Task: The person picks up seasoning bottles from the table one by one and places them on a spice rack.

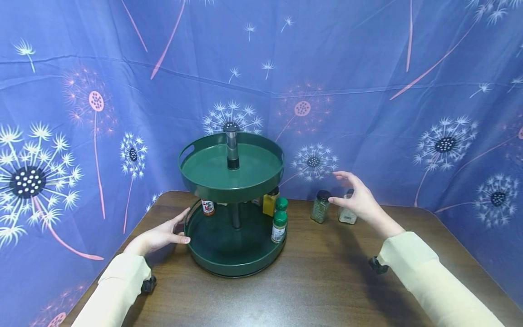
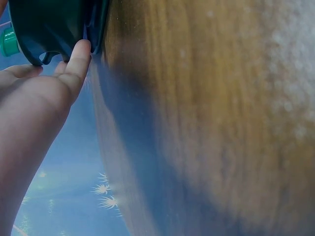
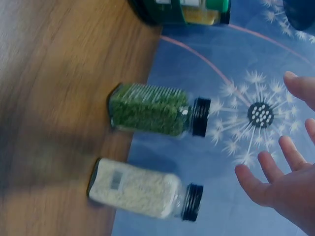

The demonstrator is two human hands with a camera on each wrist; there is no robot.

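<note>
A two-tier green turntable rack, with its upper tray (image 1: 230,179) above its lower tray (image 1: 237,247), stands on the table. My left hand (image 1: 159,236) touches the lower tray's left side, thumb and fingers spread along the wall and fairly straight. In the left wrist view its fingertips meet the tray's edge near a handle cutout. My right hand (image 1: 359,202) hovers by two black-capped glass jars, thumb and fingers apart, holding nothing. One jar contains green dried herbs (image 3: 147,109); the other jar (image 3: 135,189) contains pale granules. Both stand upright near the back of the table.
Inside the lower tray are two green-capped bottles (image 1: 279,227) at the right, a yellow container (image 1: 269,203) behind them, and a red-and-white bottle (image 1: 208,207) at the back left. A metal post (image 1: 232,147) rises through both trays. A blue dandelion-print cloth (image 1: 367,113) hangs behind the table.
</note>
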